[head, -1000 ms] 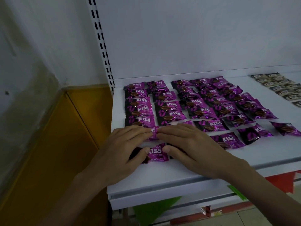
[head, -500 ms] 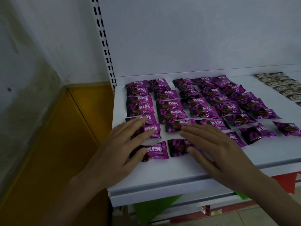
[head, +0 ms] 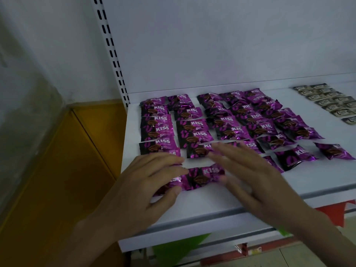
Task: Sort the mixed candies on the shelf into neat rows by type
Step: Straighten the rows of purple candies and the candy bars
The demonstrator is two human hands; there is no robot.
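Purple Choco Kiss candies (head: pixel 192 132) are lying in roughly five columns on the left part of the white shelf (head: pixel 212 214), wrappers overlapping toward the back. Two more are sitting side by side at the front left, ends touching. The right one (head: pixel 204 177) is showing its KISS print. The left one (head: pixel 169 185) is lying mostly under the left hand (head: pixel 146 182).

That hand is resting palm down, fingers nearly straight and flat across the wrapper, thumb against its near edge, not curled round it. The right hand (head: pixel 250 178) is reaching in from the lower right, palm down, fingers straight and spread, holding nothing. It is motion-blurred, so contact with the candies cannot be told.

One purple candy (head: pixel 334 151) is lying apart at the right. Pale-wrapped candies (head: pixel 331 101) are sitting in rows at the far right. A slotted upright (head: pixel 111 51) is running up behind the shelf's left corner.
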